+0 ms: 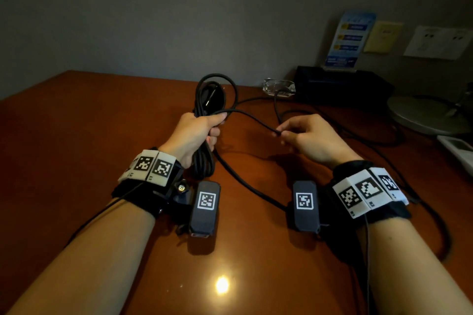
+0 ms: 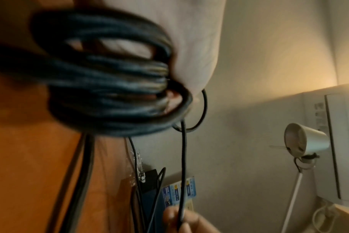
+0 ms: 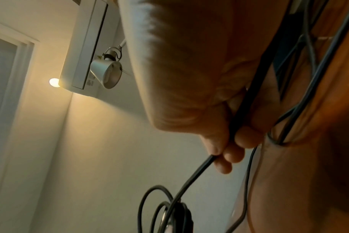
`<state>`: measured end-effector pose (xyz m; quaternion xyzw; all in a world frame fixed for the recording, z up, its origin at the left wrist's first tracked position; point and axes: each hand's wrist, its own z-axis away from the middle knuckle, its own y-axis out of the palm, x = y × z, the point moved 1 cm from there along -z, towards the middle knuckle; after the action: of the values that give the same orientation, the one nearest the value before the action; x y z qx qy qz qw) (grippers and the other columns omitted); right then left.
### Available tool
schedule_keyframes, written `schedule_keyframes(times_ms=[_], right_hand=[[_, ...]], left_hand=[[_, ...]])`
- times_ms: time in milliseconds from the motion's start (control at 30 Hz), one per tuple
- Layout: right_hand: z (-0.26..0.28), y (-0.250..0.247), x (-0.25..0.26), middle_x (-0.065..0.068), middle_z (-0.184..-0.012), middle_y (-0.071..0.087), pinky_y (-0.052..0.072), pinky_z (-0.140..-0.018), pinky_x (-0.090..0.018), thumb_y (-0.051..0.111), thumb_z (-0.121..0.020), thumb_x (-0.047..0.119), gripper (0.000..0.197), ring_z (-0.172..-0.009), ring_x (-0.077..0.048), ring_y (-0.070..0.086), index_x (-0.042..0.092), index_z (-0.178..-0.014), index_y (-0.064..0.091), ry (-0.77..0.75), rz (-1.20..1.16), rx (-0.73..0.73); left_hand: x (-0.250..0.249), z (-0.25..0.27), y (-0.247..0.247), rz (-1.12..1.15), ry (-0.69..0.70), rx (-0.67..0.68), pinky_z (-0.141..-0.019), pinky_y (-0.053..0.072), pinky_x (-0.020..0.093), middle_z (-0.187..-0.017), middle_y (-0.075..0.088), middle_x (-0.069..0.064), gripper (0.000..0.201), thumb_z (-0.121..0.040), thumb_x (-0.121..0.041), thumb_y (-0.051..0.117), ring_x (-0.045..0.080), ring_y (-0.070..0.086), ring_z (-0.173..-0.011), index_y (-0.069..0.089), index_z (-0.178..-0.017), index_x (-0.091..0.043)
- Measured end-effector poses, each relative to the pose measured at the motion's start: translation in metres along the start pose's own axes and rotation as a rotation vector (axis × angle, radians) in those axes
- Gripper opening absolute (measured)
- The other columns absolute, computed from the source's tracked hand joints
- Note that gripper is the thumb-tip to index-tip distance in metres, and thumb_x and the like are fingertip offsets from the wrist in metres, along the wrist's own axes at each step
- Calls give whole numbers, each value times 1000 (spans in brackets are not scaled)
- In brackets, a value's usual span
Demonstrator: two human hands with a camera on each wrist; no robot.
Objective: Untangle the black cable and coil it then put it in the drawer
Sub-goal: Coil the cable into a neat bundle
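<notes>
— Where is the black cable [image 1: 204, 135] at this moment?

— Most of it is gathered into a bundle of loops in the left hand [image 1: 197, 133], whose fingers are curled tightly round the strands above the brown counter [image 1: 89, 123]. One wide loop stands up behind the fist, and the bundle's lower end hangs down to the counter beside the wrist.

— And the right hand [image 1: 309, 137]?

— It pinches a single strand between thumb and fingertips [image 3: 227, 159], the other fingers folded in. That strand runs straight across from the left fist to the pinch. The right wrist view shows the strand passing through the closed hand and coming out at the fingertips.

— Does any cable lie loose?

— Yes. One length trails over the counter between the two wrists toward the near edge, and more black cable curves over the counter on the right. Whether that is all one cable cannot be told.

— What else is on the counter?

— A clear glass dish [image 1: 280, 87] at the back, a black box [image 1: 343, 84] with a blue card [image 1: 352, 38] standing on it, and a round grey lamp base [image 1: 427, 112] to the right. The left wrist view shows the lamp's silver shade [image 2: 305, 140] up against the wall.
</notes>
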<state>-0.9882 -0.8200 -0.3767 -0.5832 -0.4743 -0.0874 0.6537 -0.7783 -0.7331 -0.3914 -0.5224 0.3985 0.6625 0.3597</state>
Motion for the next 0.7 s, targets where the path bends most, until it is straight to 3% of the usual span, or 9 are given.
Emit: schedule_keyframes(times_ms=[100,133,233,400,567,700], right_hand=[[1,-5,-5,6,-77,68,48,-72,-29,62,-93,30,14,-72,-11,62,25,-82,69,13,99,-116],[1,-6,-4,6,-80,67,45,-74,-25,62,-93,31,14,-77,-11,61,25,-83,69,6,108,-161],[3,-10,2,14,-79,63,35,-64,-8,60,-94,31,12,-78,-1,55,28,-86,68,-66,85,-304],[-1,-9,8,17,-85,67,40,-77,-9,59,-95,31,14,-88,1,59,28,-88,71,-155,-73,-486],[-4,-9,7,11,-88,69,49,-89,-30,58,-95,35,19,-93,-9,65,23,-98,73,-158,-128,-616],[-9,-5,0,6,-90,73,51,-91,-39,58,-94,38,24,-93,-12,66,21,-96,75,-100,-107,-603]], left_hand=[[-2,-2,-3,13,-66,59,-32,24,15,-43,34,-9,17,-94,-24,60,4,28,-31,55,-85,-10],[-2,-2,-3,16,-89,92,-32,23,15,-42,32,-9,19,-93,-27,60,3,27,-31,55,-85,-10],[0,-2,1,-25,-98,168,-33,22,16,-41,31,-8,26,-87,-32,67,5,26,-30,58,-86,-8],[5,5,17,-186,-82,322,-32,22,16,-38,32,-6,25,-84,-24,71,5,27,-27,56,-75,-6],[7,12,29,-312,-95,521,-32,25,16,-36,33,-4,40,-75,-24,77,7,30,-26,46,-57,-8],[8,17,33,-333,-54,706,-32,23,17,-33,31,-3,51,-77,-19,76,7,29,-24,38,-44,-19]])
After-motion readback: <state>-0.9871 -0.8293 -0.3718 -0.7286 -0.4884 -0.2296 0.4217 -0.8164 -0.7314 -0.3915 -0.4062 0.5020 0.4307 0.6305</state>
